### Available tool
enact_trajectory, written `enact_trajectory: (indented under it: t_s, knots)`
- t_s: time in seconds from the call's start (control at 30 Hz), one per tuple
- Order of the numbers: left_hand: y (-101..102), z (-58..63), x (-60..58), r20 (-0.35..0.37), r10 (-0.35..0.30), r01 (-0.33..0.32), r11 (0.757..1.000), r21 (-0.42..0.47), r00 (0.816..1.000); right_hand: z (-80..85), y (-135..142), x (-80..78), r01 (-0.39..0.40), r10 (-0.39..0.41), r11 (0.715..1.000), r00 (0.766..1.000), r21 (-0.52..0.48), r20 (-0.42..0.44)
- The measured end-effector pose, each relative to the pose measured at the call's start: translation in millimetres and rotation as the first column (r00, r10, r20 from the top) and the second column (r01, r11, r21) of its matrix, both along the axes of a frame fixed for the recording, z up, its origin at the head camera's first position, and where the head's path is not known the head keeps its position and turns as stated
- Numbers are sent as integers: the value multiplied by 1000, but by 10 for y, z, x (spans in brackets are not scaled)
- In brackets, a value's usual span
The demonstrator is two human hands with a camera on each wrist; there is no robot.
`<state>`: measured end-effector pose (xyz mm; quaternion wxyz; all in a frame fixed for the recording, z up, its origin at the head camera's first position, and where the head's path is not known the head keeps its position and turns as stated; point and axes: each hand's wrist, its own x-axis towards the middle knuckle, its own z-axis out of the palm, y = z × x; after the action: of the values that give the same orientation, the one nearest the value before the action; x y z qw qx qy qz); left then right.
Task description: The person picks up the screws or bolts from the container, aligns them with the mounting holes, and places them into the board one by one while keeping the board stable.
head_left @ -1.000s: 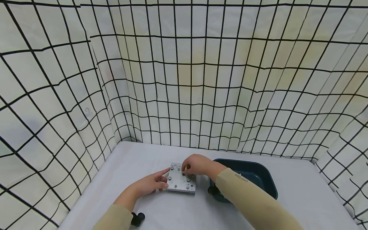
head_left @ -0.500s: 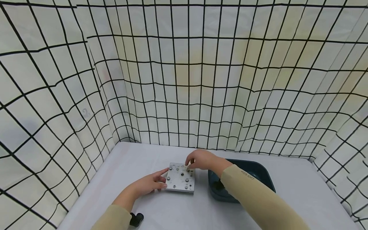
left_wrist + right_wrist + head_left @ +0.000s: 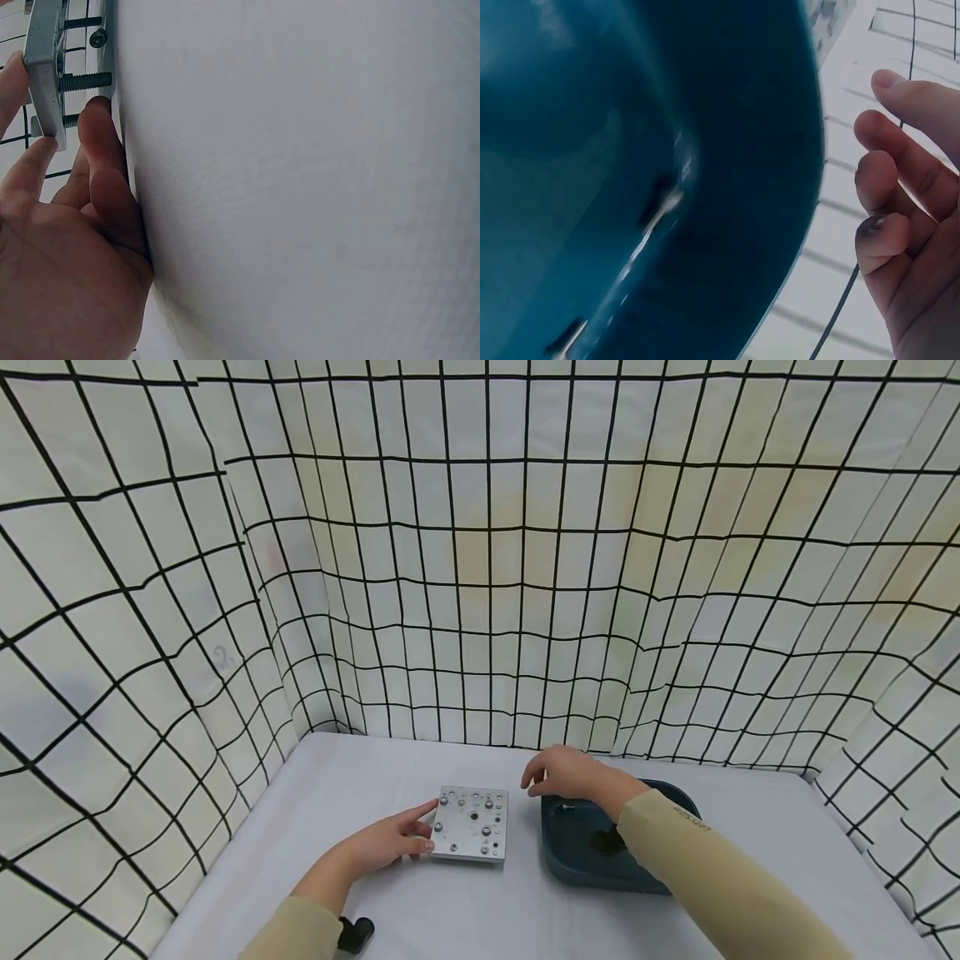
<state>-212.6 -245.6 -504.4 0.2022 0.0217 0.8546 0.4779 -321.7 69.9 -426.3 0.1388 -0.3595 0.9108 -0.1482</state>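
A square silver metal plate lies on the white table, dotted with bolts and holes along its top face. My left hand holds it at its left edge, forefinger at the far corner and thumb at the near one. In the left wrist view, threaded bolt ends stick out of the plate's underside, with curled fingers close by. My right hand hangs over the far left rim of a dark teal bin. Nothing shows between its loosely bent fingers in the right wrist view.
Slim shiny metal pieces lie inside the bin, along the foot of its wall. White walls with a black grid enclose the table's back and sides. A black wrist device sits by the left sleeve.
My right hand has moved right, from over the plate's bolts to above the bin's rim. The left hand stays at the plate's edge, and the head view has shifted slightly.
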Motion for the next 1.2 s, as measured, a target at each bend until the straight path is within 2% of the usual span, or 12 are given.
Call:
enact_trajectory:
  t_s: [0.2,0.4,0.63,0.83,1.2]
  knots:
    - [-3,-19,-8,6,4,-4,1000,3,1000,-44,380,-74,-4,4,1000,999,-17,45]
    - [-3,-4,-1,4,-7,7,1000,8,1000,-131,806,-119,7,-6,1000,999,-20,43]
    - [-7,-14,-8,-1,-20,20,1000,13,1000,-207,1185,-94,82,-83,997,996,14,42]
    - [-20,-32,-16,2,-17,17,1000,18,1000,-254,1286,-84,75,-76,996,997,55,19]
    - [-8,-21,-9,9,6,-7,1000,18,1000,-359,1213,-46,103,-102,974,995,201,-14]
